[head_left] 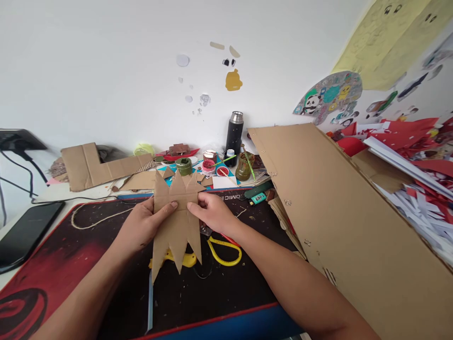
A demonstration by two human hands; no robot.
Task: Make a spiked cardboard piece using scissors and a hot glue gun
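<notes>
Between my two hands a brown cardboard piece (176, 226) is held up over the dark mat, with jagged points cut along its top and bottom edges. My left hand (145, 219) grips its left edge, thumb on the face. On the right edge, my right hand (211, 208) pinches it with the thumb in front; the fingers behind are mostly hidden. Below and behind the cardboard lie scissors with yellow-lined loops (224, 252) and a yellow-handled tool (180, 259), partly covered. A thin light-blue strip (150, 302) lies beneath its lower left point.
A large cardboard sheet (339, 203) leans over the right side. Paint jars (183, 165), a jar with a green brush (245, 166) and a black flask (234, 137) stand at the back. A phone (30, 233) and string (101, 221) lie left; paper scraps (421, 203) pile right.
</notes>
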